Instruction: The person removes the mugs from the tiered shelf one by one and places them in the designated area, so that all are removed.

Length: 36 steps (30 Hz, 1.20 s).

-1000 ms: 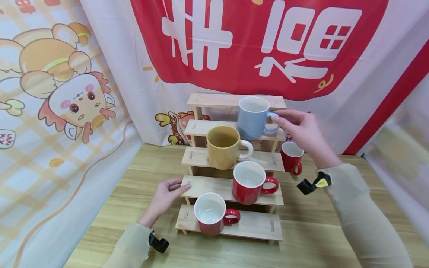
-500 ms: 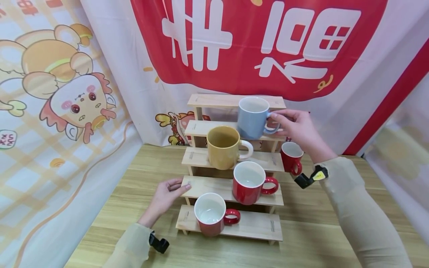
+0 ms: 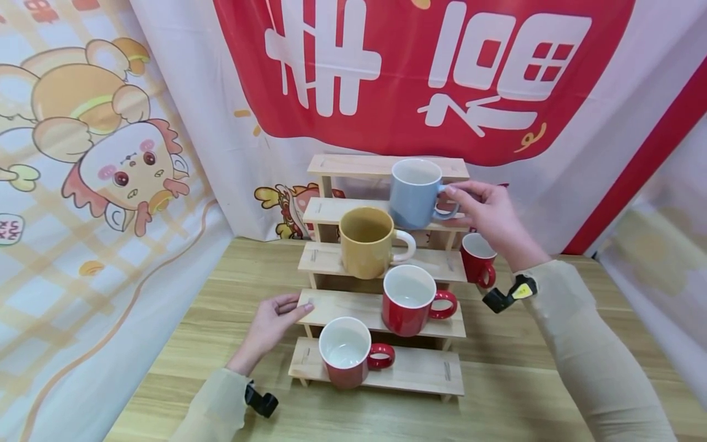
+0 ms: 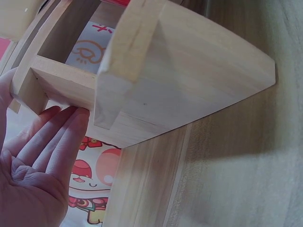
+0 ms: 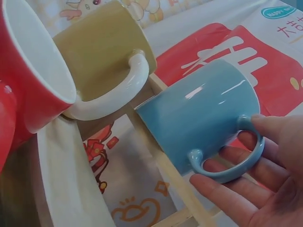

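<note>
My right hand (image 3: pixel 488 209) holds a light blue mug (image 3: pixel 414 193) by its handle. The mug stands upright on the second tier from the top, toward the right end. In the right wrist view, thumb and fingers are at the handle of the blue mug (image 5: pixel 203 113). At the left end of the wooden tiered rack (image 3: pixel 331 302), my left hand (image 3: pixel 273 325) grips the second tier from the bottom. Its thumb lies on top, and the left wrist view shows the fingers (image 4: pixel 68 130) against the underside of the board.
Lower tiers bear a mustard mug (image 3: pixel 367 248) with white handle, a red mug (image 3: pixel 405 310) and another red mug (image 3: pixel 345 362) in front. A small red mug (image 3: pixel 477 261) is right of the rack on the wood-grain table (image 3: pixel 204 344). A printed cloth (image 3: pixel 265 159) hangs behind.
My right wrist and forearm have shifted slightly left, with the hand still at the blue mug's handle. The mugs, rack and left hand have kept their places.
</note>
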{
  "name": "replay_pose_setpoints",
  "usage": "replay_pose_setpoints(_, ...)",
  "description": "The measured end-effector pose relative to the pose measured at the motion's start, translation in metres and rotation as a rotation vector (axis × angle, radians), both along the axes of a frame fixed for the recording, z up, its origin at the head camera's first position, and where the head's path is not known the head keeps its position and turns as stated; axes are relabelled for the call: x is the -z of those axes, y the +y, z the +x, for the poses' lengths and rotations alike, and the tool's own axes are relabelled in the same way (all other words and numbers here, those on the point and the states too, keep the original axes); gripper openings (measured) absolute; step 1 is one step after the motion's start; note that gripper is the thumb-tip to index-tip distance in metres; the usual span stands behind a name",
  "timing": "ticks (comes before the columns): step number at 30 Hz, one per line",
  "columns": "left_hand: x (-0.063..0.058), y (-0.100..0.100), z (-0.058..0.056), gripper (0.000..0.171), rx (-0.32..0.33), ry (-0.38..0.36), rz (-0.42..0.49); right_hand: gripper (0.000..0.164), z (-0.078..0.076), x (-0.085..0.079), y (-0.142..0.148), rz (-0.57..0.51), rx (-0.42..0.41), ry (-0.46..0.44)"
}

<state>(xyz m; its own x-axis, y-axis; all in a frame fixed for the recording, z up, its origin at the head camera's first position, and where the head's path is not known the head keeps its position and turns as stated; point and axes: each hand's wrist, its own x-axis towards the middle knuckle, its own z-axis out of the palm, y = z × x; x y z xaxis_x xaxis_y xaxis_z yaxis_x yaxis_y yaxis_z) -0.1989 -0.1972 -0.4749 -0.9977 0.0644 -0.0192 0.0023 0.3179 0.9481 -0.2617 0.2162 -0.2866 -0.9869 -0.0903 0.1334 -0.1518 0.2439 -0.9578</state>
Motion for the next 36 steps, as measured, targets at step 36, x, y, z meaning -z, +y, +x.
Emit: replay_pose_setpoints(36, -0.001, 0.000, 0.001, 0.067, -0.009, -0.004, 0.003, 0.049, -0.001, 0.016, -0.004, -0.057, 0.064, 0.104)
